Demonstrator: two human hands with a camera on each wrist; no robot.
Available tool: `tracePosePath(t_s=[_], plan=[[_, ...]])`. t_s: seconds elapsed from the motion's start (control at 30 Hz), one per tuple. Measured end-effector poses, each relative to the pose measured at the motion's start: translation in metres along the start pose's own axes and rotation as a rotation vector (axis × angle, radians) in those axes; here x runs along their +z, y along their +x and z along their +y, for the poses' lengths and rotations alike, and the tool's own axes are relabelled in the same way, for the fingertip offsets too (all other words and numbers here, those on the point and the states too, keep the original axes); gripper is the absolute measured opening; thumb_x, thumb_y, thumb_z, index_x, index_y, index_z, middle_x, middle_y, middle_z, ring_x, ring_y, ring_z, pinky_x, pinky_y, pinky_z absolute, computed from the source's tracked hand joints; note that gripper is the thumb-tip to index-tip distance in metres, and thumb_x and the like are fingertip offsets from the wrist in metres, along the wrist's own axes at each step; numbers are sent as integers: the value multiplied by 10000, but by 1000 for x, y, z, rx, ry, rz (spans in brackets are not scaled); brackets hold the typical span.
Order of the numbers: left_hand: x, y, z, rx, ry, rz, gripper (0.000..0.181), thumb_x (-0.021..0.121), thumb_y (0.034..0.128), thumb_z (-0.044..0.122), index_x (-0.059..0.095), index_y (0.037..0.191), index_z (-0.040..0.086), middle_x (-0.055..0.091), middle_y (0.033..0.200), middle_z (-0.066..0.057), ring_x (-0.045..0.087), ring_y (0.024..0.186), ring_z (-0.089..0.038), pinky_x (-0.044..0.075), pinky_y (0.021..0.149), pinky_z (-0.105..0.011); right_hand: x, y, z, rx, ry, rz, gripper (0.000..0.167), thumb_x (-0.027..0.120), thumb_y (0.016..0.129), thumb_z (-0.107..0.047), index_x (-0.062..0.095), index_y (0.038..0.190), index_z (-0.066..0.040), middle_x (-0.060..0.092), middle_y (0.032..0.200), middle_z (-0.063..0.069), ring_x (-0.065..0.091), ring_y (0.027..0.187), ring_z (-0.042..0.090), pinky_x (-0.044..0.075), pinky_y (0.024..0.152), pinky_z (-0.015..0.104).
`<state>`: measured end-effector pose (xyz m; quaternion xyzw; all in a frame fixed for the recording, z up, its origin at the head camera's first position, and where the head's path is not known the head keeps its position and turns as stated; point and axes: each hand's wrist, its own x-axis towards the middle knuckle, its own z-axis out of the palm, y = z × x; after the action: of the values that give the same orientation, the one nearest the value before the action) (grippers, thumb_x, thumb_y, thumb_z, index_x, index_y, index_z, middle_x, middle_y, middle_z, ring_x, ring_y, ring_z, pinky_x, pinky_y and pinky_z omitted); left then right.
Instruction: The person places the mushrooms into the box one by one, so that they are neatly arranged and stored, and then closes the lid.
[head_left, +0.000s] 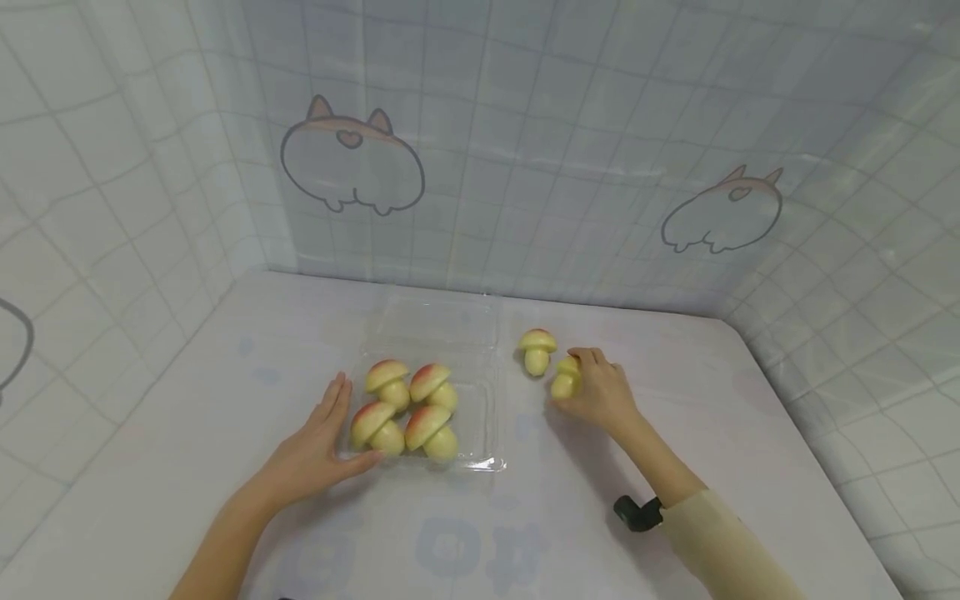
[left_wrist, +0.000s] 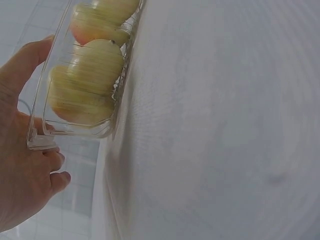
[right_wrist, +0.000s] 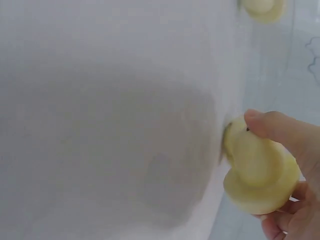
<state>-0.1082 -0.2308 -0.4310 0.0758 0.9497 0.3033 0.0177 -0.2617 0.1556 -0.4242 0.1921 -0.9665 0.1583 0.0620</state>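
Wall [head_left: 525, 242] is rising along the far side, bearing a grid and two animal drawings [head_left: 352, 167], one left and one right. Pale table [head_left: 712, 408] is spreading before it. Clear box [head_left: 474, 421] is sitting left of the middle, its lid [head_left: 438, 321] lying folded back on the far side. Light sleeve [head_left: 720, 542] is covering part of the right arm. Left hand [head_left: 318, 450] is lying close against the box, its fingers extending loosely along the left side and its thumb reaching across the near edge. Right hand [head_left: 600, 392], well right of the box, is gripping a held mushroom [head_left: 566, 380] between thumb and fingers. Four mushrooms [head_left: 388, 385] are leaning inside the box's left part, two far and two near, their red-tinged caps tilting left. Loose mushroom [head_left: 537, 353] is resting on the table between box and right hand, slightly farther back. Black piece [head_left: 637, 513] is showing beside the sleeve, near right.
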Motion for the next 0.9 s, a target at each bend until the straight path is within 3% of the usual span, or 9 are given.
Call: tracePosePath(t_s=[0.23,0.47,0.9], plan=[[0,0,-1,3,-5,4,1126,656,844,563,0,1505,-69,-39,1575,-254,74,1406,-489,196,1059,-665,-12,0,-25,-103,145,105,825,877,631,-322,492,1303,-37,562,1217,136,569,974,303,443,848,435],[0,0,1,5,-2,1,1125,650,847,568,1,1504,-74,-39,1573,-261,83,1401,-498,204,1053,-669,-16,5,-45,-292,274,216,861,936,574,-261,496,1281,-41,567,1149,96,568,951,243,493,806,397],[2,0,0,0,12,5,1126,642,846,580,2,1506,-70,-34,1575,-255,100,1393,-509,209,1051,-668,-18,8,-69,-509,320,264,824,928,579,-312,518,1256,-82,580,1170,13,530,977,133,428,791,336]])
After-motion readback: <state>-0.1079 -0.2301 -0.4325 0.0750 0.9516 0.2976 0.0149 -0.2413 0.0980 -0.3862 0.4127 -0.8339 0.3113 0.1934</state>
